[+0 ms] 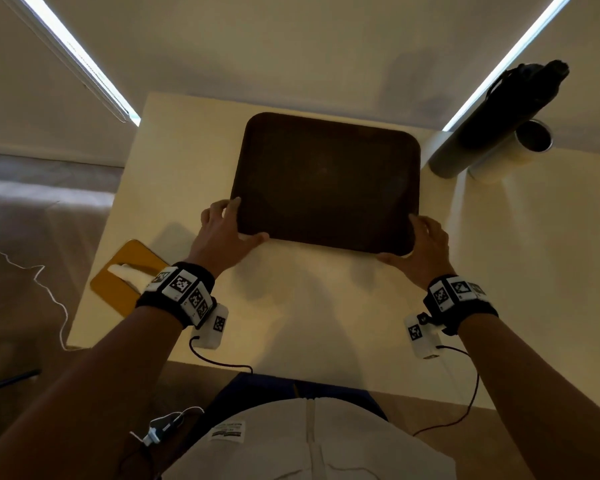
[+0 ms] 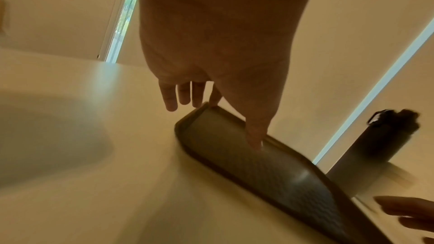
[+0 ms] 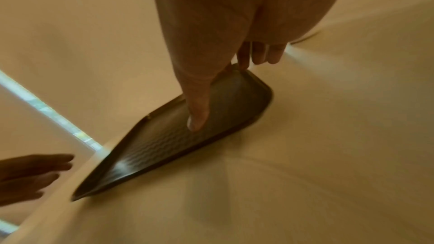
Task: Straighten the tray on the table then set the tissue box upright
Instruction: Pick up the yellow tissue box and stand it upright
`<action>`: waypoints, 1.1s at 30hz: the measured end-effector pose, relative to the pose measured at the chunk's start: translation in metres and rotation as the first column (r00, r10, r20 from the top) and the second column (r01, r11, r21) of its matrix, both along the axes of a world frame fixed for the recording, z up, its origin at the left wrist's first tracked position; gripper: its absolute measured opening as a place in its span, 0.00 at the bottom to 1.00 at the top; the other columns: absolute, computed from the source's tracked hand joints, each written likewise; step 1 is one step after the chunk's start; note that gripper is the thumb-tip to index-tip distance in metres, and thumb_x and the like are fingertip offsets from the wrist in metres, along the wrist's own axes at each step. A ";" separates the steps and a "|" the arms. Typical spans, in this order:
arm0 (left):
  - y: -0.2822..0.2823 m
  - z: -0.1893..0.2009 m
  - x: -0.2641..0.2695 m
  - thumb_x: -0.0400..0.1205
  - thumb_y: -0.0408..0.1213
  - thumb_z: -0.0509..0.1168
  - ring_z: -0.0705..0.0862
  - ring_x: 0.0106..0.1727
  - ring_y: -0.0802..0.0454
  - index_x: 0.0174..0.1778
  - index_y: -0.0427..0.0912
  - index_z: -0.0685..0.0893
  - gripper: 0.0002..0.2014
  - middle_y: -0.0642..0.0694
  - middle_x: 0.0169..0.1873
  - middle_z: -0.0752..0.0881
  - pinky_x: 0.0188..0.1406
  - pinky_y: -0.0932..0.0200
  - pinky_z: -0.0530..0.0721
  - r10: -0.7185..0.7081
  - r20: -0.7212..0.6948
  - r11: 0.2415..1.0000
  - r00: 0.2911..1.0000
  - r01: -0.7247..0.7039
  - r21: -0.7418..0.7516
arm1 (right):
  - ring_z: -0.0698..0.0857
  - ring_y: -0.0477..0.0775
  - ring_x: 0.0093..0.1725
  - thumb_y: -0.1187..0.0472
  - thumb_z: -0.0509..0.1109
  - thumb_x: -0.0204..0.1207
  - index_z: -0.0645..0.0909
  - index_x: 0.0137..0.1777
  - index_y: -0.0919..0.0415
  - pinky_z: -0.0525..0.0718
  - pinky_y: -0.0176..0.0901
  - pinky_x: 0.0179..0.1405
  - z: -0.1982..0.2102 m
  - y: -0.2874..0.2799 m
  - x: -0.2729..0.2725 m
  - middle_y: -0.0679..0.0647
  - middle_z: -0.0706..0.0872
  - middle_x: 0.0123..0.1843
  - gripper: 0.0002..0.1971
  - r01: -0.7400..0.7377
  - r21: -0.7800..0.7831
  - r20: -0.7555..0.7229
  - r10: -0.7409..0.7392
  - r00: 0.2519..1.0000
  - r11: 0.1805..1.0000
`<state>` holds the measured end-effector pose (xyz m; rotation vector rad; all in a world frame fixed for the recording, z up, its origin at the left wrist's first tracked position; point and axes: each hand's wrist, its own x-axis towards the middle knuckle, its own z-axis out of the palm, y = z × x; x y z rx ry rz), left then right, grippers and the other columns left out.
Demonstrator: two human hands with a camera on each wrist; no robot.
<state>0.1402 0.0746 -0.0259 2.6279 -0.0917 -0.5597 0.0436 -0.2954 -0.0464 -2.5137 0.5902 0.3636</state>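
my left hand (image 1: 222, 230) and right hand (image 1: 425, 247) each pinch a near corner of the dark tray (image 1: 326, 181), lying flat mid-worktop (image 1: 309, 306); tissue box (image 1: 125, 275) lies near-left.

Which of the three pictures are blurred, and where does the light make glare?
Head view: sharp but dim, with bright strips beside the blinds and the tray nearly black. Left wrist view: motion blur on the bottle, glare streak on the tray. Right wrist view: blurred most, glare near the tray's far corner.

Dark brown tray (image 1: 326, 181) – fine textured pattern, cream table (image 1: 309, 306), mustard-yellow tissue box (image 1: 118, 282)
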 end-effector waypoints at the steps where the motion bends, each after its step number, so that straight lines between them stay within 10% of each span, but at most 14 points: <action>1: 0.001 0.009 -0.007 0.76 0.63 0.71 0.61 0.82 0.37 0.86 0.44 0.59 0.48 0.38 0.81 0.64 0.73 0.38 0.73 -0.026 0.051 0.999 0.998 0.027 -0.025 | 0.57 0.64 0.81 0.38 0.81 0.63 0.58 0.83 0.52 0.65 0.67 0.78 0.006 0.006 0.002 0.56 0.57 0.83 0.52 -0.036 0.016 0.023 0.035 0.999 0.999; 12: 0.102 0.062 -0.111 0.78 0.62 0.67 0.73 0.76 0.41 0.79 0.44 0.72 0.37 0.41 0.75 0.75 0.73 0.39 0.76 -0.003 0.359 0.998 0.933 0.026 -0.058 | 0.59 0.55 0.81 0.46 0.80 0.68 0.60 0.83 0.51 0.68 0.60 0.78 0.060 0.150 0.030 0.53 0.59 0.82 0.46 -0.577 0.261 0.184 0.547 0.816 0.774; 21: 0.223 0.031 -0.148 0.65 0.74 0.71 0.66 0.80 0.42 0.86 0.48 0.59 0.57 0.42 0.81 0.66 0.73 0.40 0.72 0.185 0.171 0.982 0.968 -0.176 -0.068 | 0.67 0.51 0.79 0.41 0.80 0.68 0.54 0.85 0.47 0.72 0.50 0.73 0.043 0.295 0.034 0.49 0.62 0.83 0.51 -0.786 0.309 0.124 0.797 0.591 0.535; 26: 0.254 0.001 -0.122 0.55 0.75 0.77 0.60 0.85 0.43 0.88 0.53 0.44 0.72 0.51 0.85 0.54 0.77 0.32 0.69 0.217 -0.070 0.961 0.974 -0.226 -0.161 | 0.65 0.53 0.80 0.42 0.82 0.64 0.50 0.86 0.52 0.68 0.46 0.75 0.025 0.346 0.043 0.51 0.59 0.86 0.57 -0.701 0.349 0.027 0.741 0.671 0.622; 33: 0.263 -0.017 -0.105 0.60 0.74 0.75 0.70 0.77 0.43 0.86 0.47 0.52 0.65 0.44 0.80 0.64 0.73 0.39 0.78 0.026 0.040 0.947 0.999 -0.012 -0.320 | 0.71 0.55 0.76 0.43 0.86 0.59 0.54 0.85 0.52 0.74 0.58 0.74 0.011 0.378 0.041 0.54 0.66 0.83 0.59 -0.563 0.398 -0.013 0.618 0.786 0.724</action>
